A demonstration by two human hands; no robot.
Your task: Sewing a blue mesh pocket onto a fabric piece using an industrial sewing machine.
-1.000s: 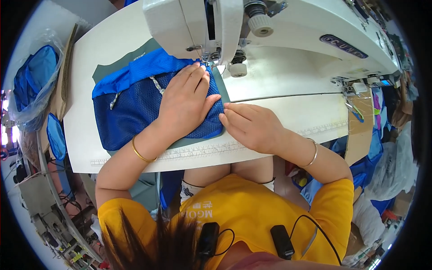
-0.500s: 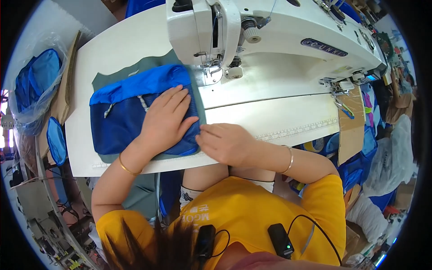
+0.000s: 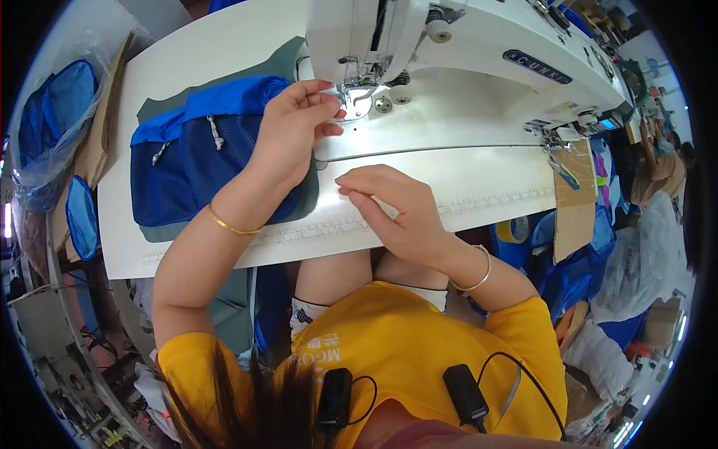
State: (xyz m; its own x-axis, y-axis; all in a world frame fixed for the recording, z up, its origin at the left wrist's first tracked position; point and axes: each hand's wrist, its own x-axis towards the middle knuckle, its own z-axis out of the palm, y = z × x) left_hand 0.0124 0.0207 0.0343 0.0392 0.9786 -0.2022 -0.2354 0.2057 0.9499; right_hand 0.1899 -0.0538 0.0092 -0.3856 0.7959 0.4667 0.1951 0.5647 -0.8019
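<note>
A blue mesh pouch panel (image 3: 164,183) with a brighter blue top band and two pale cord loops lies on a grey-green fabric piece (image 3: 303,198), left of the needle. Above its right edge, my left hand (image 3: 295,123) has its fingers bent in a pinch close to the presser foot (image 3: 360,88) of the white sewing machine (image 3: 479,67). Over the table's front part, my right hand (image 3: 396,206) is curled, thumb near the fingertips, apart from the fabric. Whatever either hand may pinch is too small to make out.
A printed ruler strip (image 3: 479,200) runs along the front of the white table (image 3: 449,168). At the right edge hang small scissors (image 3: 565,172) by a cardboard piece (image 3: 574,213). Clear plastic bags with blue pouches (image 3: 67,105) stand at the left.
My left hand has lifted off the pouch panel and moved up and right to the presser foot. My right hand has left the fabric edge and shifted slightly right. The panel lies further left.
</note>
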